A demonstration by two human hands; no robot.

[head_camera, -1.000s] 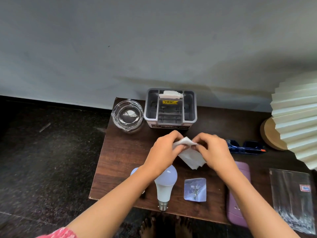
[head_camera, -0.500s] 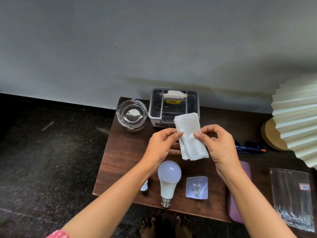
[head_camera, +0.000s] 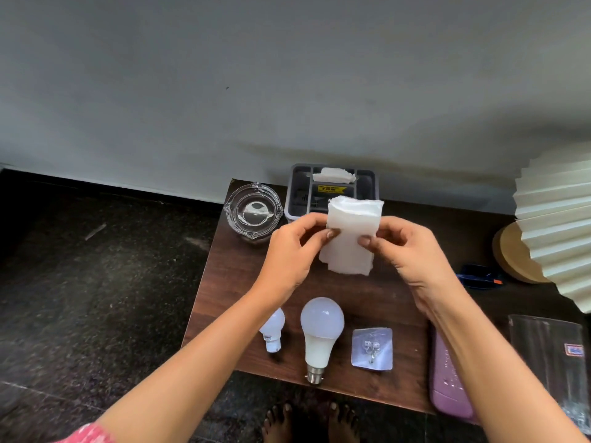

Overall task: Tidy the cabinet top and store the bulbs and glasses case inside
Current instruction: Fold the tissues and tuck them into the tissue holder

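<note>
Both my hands hold a white tissue (head_camera: pixel 351 238) upright above the middle of the dark wooden cabinet top (head_camera: pixel 230 282). My left hand (head_camera: pixel 294 254) pinches its left edge and my right hand (head_camera: pixel 412 254) pinches its right edge. Below them lie a large white bulb (head_camera: pixel 320 334) and a small white bulb (head_camera: pixel 272 329), partly behind my left forearm. A purple glasses case (head_camera: pixel 447 382) lies at the front right, partly under my right forearm.
A grey divided organiser (head_camera: pixel 367 183) with a tissue in it stands at the back, a glass ashtray (head_camera: pixel 252 212) to its left. A packaged hook (head_camera: pixel 372 348), blue sunglasses (head_camera: pixel 479 276), a pleated lamp (head_camera: pixel 556 225) and a clear packet (head_camera: pixel 550 356) lie to the right.
The crumpled tissue between my hands has been unfolded and raised; it now hangs flat and wider, pinched by both hands. The view has shifted slightly left.
</note>
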